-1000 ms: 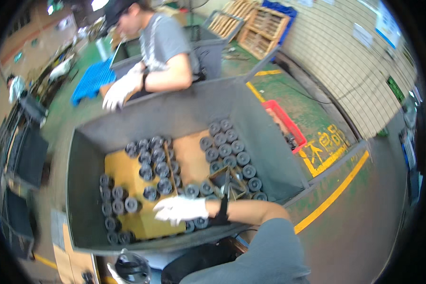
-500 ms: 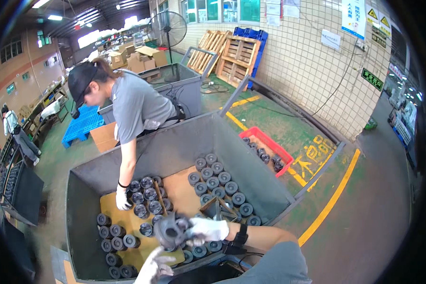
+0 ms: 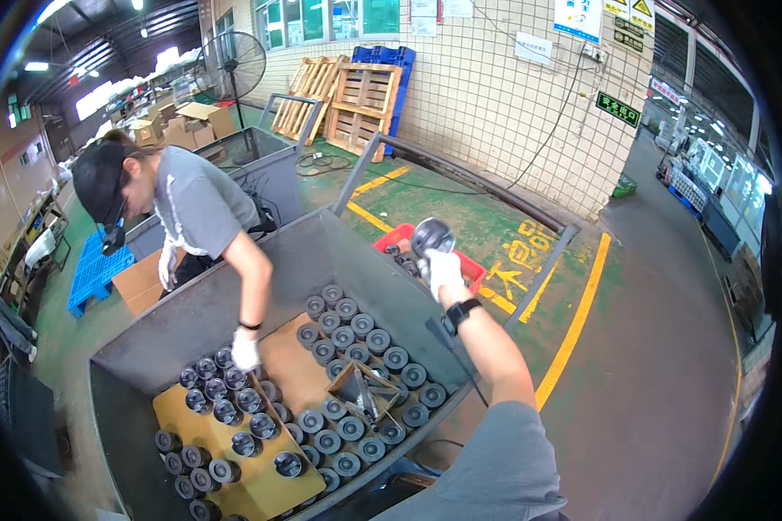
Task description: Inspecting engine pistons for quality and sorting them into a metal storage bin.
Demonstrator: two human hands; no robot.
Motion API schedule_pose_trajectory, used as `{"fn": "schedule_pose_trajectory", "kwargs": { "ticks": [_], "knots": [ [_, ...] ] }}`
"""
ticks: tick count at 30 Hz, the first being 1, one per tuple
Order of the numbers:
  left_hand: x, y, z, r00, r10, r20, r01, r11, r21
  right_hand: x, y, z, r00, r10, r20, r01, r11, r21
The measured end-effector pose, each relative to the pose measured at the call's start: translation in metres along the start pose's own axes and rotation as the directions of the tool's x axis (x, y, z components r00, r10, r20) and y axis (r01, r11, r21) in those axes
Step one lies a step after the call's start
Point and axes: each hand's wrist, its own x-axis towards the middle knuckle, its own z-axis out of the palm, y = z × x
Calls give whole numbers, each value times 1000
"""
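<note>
My right hand [image 3: 444, 271], in a white glove, is raised over the far right side of the grey cart. Its fingers are closed on a dark, round, cup-shaped metal part [image 3: 432, 236]. Behind and below that part lies a red crate [image 3: 472, 270] holding several smaller dark pieces. My left hand is out of the picture. Inside the cart [image 3: 321, 236], similar dark round parts [image 3: 342, 337] stand in rows on brown cardboard [image 3: 288, 352]. Others sit on a yellowish board [image 3: 261, 480] at the left.
Across the cart a co-worker [image 3: 202, 195] leans in, one gloved hand [image 3: 246, 350] at the parts. A small open wooden box [image 3: 362, 392] with metal pieces lies among the rows. A second grey cart [image 3: 269, 161], a blue pallet [image 3: 98, 271] and leaning wooden pallets [image 3: 362, 95] stand behind.
My right hand has swung from above the near part of the cart to the far right with a part in its grip. My left hand has left the picture. The view has turned right.
</note>
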Motion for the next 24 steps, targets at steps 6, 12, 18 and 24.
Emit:
{"fn": "schedule_pose_trajectory", "kwargs": {
  "ticks": [6, 12, 18, 24],
  "knots": [
    [-14, 1, 42, 951, -40, -307, 171, 894, 413, -11, 47, 90, 878, -468, 100, 443, 715, -541],
    [-33, 11, 71, 826, 68, -560, 291, 799, 527, -199, 146, 186, 313, -227, 922, 837, 525, -154],
    [-89, 63, 105, 371, 26, -928, 533, 813, 236, -326, 153, 214, -309, 232, 922, 805, 580, 124],
    [-171, 76, 199, -128, 348, -929, 130, 934, 332, -371, 187, 237, -400, 285, 871, 677, 733, 71]
  ]
}}
